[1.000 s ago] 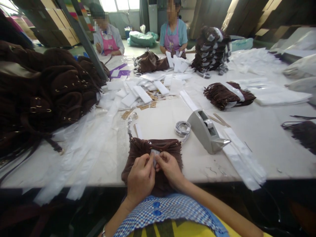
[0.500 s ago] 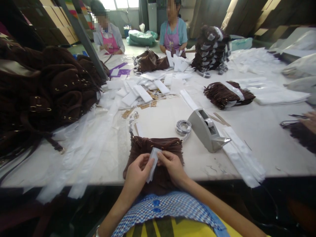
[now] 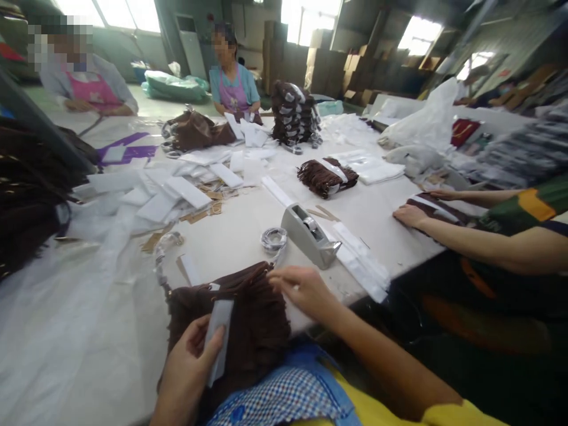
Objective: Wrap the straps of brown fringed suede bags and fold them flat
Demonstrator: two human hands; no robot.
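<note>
Bag [image 3: 255,313] at the near edge of the worktop [image 3: 237,228], the strip [image 3: 221,315] over it, I judge, now left to one hand: the left hand [image 3: 189,361] pinches it while the half-curled right hand [image 3: 308,291] has just shifted to the bag's corner, hold unclear.

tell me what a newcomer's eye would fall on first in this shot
Probably the dark brown fringed bag at the near edge of the table, with the left hand holding a pale strip over its front. Next might come the grey tape dispenser, beyond the bag and to its right, then the tall stack of brown bundles farther back.
</note>
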